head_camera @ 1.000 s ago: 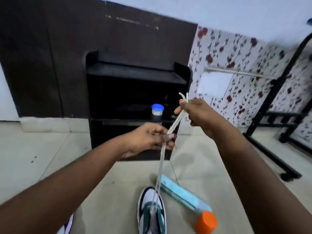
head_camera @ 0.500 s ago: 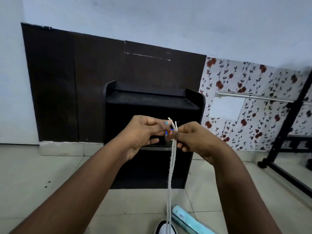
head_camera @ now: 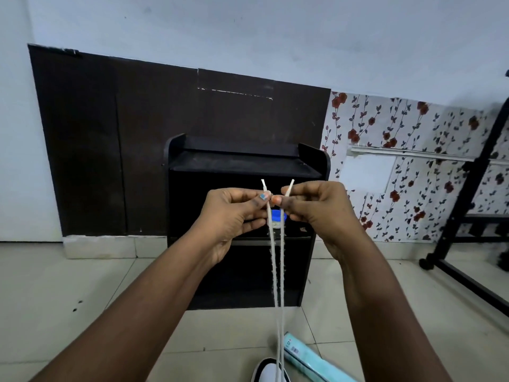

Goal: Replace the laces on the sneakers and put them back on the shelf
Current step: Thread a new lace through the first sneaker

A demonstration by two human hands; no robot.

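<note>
Laces [head_camera: 276,271] pinched taut by left hand [head_camera: 234,213] and right hand [head_camera: 316,208], sneaker [head_camera: 268,372] near, teal roll [head_camera: 311,359] right, black shelf [head_camera: 248,164] far, blue-capped jar [head_camera: 277,218] partly hidden

matt dark wood shelf [head_camera: 248,164]; glossy floor tiles [head_camera: 68,285].

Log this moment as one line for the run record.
left hand: pinches lace end | right hand: pinches other lace end | both strands run down to sneaker on floor | shelf behind
</note>
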